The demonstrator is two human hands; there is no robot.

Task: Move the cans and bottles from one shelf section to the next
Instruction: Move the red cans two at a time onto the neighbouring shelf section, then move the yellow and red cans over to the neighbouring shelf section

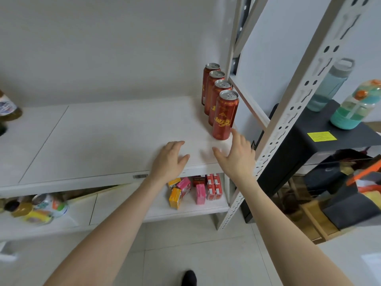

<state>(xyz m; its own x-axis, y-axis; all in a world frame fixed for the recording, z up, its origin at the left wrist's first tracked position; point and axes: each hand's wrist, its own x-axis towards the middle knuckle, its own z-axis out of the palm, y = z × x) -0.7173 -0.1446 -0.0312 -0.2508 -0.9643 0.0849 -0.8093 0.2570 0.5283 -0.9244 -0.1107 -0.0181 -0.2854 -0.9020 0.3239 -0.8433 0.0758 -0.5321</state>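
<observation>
Four red cans (216, 87) are lined up near-to-far at the right end of the white shelf (103, 137), just beside the perforated upright (288, 120). The right hand (237, 157) is held open beside the base of the nearest can (224, 116); a fingertip possibly touches it, not clear. The left hand (169, 159) is placed palm-down at the shelf's near edge, fingers loosely spread, nothing held. A bottle (6, 108) is cut off at the left edge.
</observation>
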